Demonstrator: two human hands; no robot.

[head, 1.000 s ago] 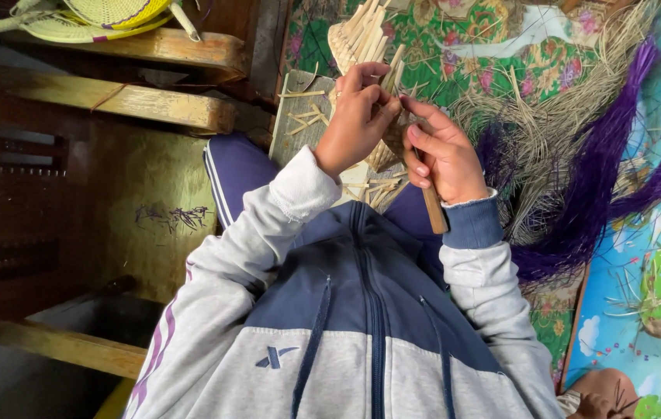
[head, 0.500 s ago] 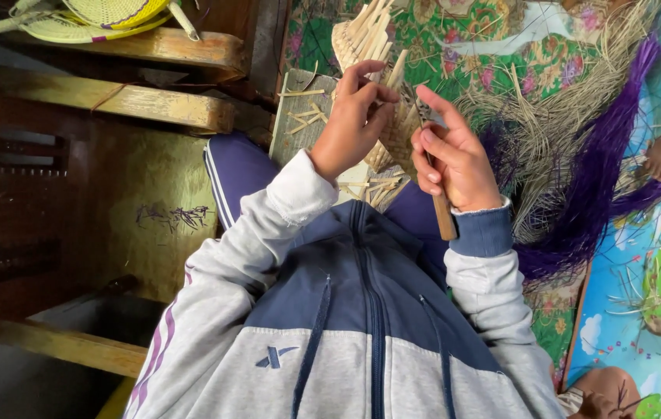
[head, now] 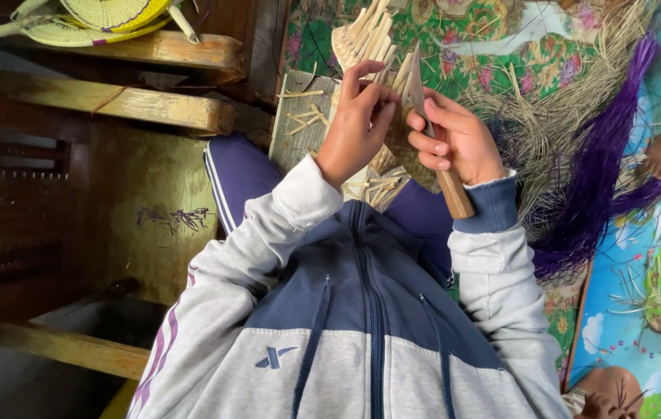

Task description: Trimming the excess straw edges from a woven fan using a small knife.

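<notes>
1. The person's grey and navy jacket filled the near view, both sleeves reaching forward.
2. The right hand was clenched around a wooden-handled knife, blade pointing up against the straw strips.
3. The left hand pinched the pale woven straw piece, held upright just above the knees.
4. Cut scraps lay on a wooden board beneath.
5. Farther right, purple fibre and loose straw spread over a flowered mat.
6. Yellow woven fans rested on a wooden shelf.
</notes>
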